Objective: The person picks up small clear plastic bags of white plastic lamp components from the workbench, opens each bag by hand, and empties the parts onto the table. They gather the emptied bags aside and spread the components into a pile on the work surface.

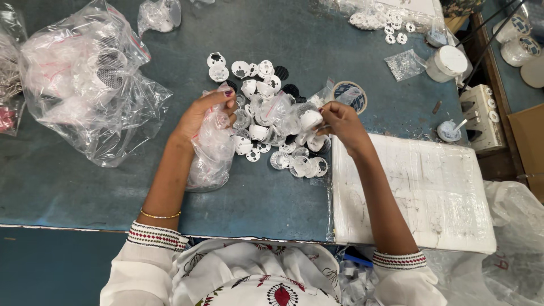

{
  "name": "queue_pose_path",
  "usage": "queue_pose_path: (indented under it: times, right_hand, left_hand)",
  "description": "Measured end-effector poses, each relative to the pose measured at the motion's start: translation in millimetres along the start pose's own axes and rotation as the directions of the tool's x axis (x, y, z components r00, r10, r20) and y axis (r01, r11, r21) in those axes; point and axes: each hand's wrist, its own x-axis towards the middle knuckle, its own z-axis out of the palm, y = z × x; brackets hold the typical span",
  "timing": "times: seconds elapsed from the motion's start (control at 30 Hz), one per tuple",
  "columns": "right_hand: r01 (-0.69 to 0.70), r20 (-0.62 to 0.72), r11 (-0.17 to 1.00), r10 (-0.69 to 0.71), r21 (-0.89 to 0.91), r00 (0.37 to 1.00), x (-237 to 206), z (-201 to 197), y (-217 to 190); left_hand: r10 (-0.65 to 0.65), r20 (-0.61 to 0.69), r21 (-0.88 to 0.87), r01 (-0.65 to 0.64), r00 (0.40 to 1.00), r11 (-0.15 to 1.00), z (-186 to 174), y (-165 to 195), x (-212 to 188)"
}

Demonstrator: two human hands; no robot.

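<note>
On blue table: left hand clutching plastic bag. Right hand pinching white cap above parts pile.

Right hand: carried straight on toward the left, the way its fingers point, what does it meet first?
Probably the pile of small white plastic parts just beyond the right hand, which pinches a white cup-shaped piece.

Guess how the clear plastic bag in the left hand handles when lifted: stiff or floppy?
Probably floppy: the clear plastic bag crumples and sags below the left hand. Likely light, since the film looks thin and little shows inside it. Possibly slippery, as the film is glossy, so it may slide on the table.
</note>
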Motion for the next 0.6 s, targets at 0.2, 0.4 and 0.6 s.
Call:
queue_pose_path:
  times: [0.2,0.4,0.6]
  right_hand:
    - [0.303,-0.087,0.880,-0.357,-0.366,0.930,-22,0,-41]
    - [0.472,-0.044,0.565,-0.671,-0.677,0.740,-46,24,-102]
    - [0.429,-0.017,0.504,-0.663,-0.750,0.749,-55,38,-133]
  left_hand:
    - [0.011,-0.017,0.027,-0.010,1.000,1.000,-4,0,3]
    - [0.011,0.004,0.003,-0.011,1.000,1.000,-11,-6,8]
    - [0.031,0.019,0.032,-0.031,0.999,0.999,-12,-7,12]
